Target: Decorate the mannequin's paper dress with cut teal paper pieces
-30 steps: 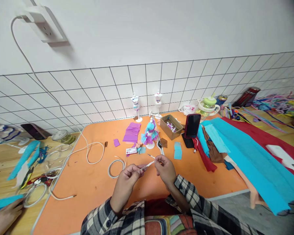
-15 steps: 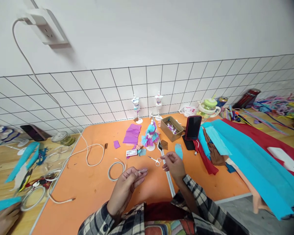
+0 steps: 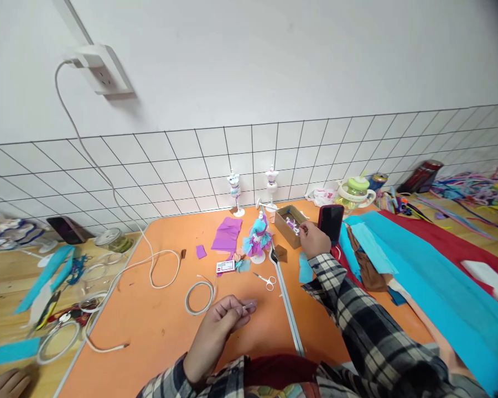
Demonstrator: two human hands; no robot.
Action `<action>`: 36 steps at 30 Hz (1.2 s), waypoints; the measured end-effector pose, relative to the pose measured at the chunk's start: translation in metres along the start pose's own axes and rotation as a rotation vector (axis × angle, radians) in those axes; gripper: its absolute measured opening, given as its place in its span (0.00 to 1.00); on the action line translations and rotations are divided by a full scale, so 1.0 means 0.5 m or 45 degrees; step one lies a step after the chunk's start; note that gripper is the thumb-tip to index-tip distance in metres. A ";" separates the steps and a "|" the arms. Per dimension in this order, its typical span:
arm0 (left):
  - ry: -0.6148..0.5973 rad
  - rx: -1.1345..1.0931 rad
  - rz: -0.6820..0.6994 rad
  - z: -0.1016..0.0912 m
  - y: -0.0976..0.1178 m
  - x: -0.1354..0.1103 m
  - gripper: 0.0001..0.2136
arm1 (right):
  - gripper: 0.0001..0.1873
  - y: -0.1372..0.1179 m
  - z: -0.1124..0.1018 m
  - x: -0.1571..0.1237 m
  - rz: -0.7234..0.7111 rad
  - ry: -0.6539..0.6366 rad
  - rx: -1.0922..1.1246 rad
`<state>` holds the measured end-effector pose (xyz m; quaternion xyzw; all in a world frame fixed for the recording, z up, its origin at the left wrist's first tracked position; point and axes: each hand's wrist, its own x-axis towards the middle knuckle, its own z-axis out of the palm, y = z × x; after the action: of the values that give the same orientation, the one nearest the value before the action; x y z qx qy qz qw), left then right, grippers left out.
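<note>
My left hand (image 3: 224, 320) hovers low over the orange mat (image 3: 157, 326), fingers pinched on a small pale strip (image 3: 249, 304). My right hand (image 3: 313, 239) is stretched out to the small cardboard box (image 3: 288, 225), fingers curled at its rim over the purple-white bits inside; what they hold is hidden. Small scissors (image 3: 266, 280) lie on the mat between the hands. A little mannequin in a teal and purple paper dress (image 3: 257, 237) stands left of the box.
Two bare mini mannequins (image 3: 234, 190) stand by the tiled wall. A red phone (image 3: 330, 222) leans beside the box. Purple paper (image 3: 227, 235), a white cable coil (image 3: 199, 296) and a ruler (image 3: 288, 307) lie on the mat. Teal and red crepe sheets (image 3: 423, 276) spread right. Another person's hand (image 3: 4, 382) shows lower left.
My right hand let go of the strip, left the scissors on the mat and reached forward to the cardboard box. The left hand stayed low, still pinching the strip.
</note>
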<state>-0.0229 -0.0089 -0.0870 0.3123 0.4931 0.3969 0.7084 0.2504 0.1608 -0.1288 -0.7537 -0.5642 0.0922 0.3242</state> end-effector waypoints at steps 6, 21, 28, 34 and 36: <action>0.010 -0.067 -0.036 -0.005 -0.001 0.001 0.11 | 0.17 0.024 0.007 -0.006 -0.157 -0.141 -0.271; -0.003 0.032 -0.005 0.001 0.000 0.003 0.12 | 0.18 0.026 -0.003 -0.003 -0.216 -0.226 -0.423; -0.008 0.058 0.002 -0.004 -0.003 0.005 0.11 | 0.20 0.030 0.009 0.009 -0.196 -0.213 -0.308; -0.021 0.094 0.014 -0.010 -0.007 0.008 0.12 | 0.18 0.042 0.019 0.016 -0.232 -0.252 -0.208; -0.017 0.101 0.020 -0.010 -0.008 0.008 0.11 | 0.19 0.046 0.017 0.017 -0.243 -0.268 -0.186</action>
<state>-0.0259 -0.0071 -0.0936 0.3466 0.5013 0.3806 0.6955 0.2674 0.1683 -0.1469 -0.7043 -0.6694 0.0982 0.2148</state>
